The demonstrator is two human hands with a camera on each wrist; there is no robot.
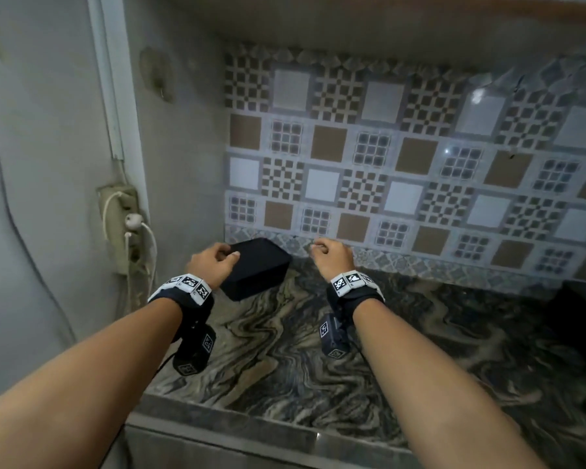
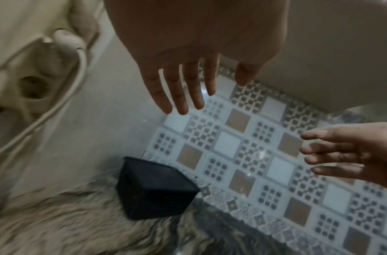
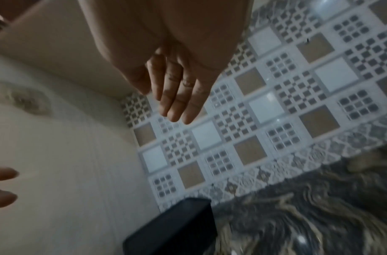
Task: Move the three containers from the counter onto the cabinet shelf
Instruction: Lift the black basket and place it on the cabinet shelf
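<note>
Below our spread, empty fingers (image 2: 179,96) the box (image 2: 154,189) sits cornered on the counter (image 1: 403,350), so both hands (image 1: 214,262) flank it.

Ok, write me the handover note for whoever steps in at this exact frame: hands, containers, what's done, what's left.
Left hand: open, empty, fingers straight, above the black container.
Right hand: open, empty, off to the right of it.
The black container sits on the marble counter in the back left corner, against the tiled wall.
No other container and no shelf surface in view, so progress on those cannot be told.
Left: lift this one onto the cabinet shelf.
</note>
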